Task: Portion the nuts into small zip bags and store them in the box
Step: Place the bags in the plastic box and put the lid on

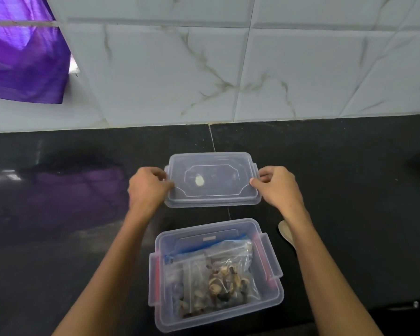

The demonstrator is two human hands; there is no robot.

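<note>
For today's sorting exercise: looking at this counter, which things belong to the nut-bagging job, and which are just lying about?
Part of the job:
- clear box, open on the counter
- zip bags of nuts inside it
- lid, gripped at its ends by the left hand and right hand

Lying about:
- purple cloth against the wall
- pale object, partly hidden behind the right forearm
</note>
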